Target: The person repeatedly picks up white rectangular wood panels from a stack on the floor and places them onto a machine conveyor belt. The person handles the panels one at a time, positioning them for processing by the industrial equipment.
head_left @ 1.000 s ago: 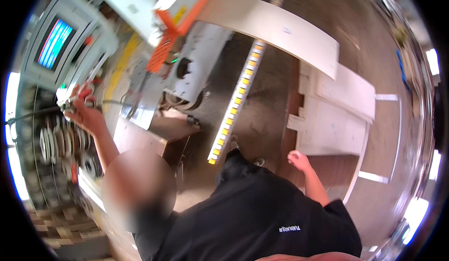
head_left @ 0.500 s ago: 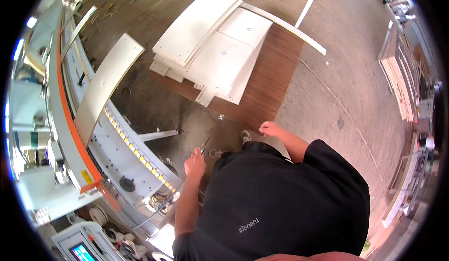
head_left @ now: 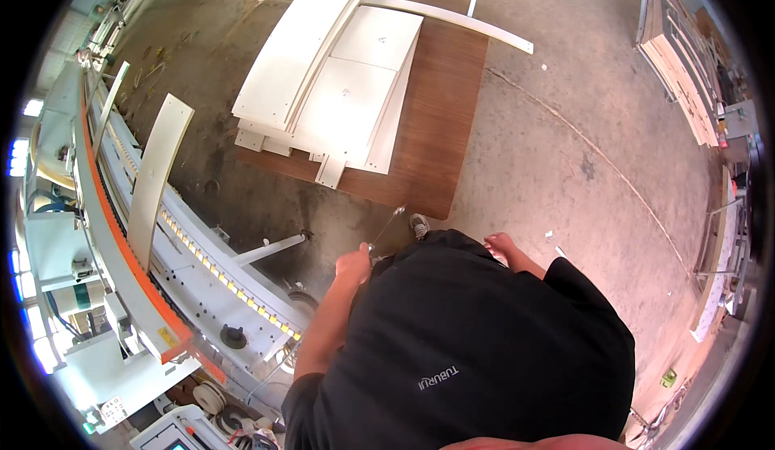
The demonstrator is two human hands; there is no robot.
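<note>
The left hand [head_left: 353, 264] clasps a thin, silvery, rod-like metal tool [head_left: 387, 226], its tip appearing beside the brown, rectangular wood-grain board's [head_left: 442, 111] near edge, left of the right corner; best guide it clear; the right hand [head_left: 501, 246] is curled, whether around anything I cannot tell

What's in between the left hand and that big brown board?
In the head view, a patch of grey floor lies between the left hand and the brown board, with a thin shiny thing over it, too small to name.
</note>
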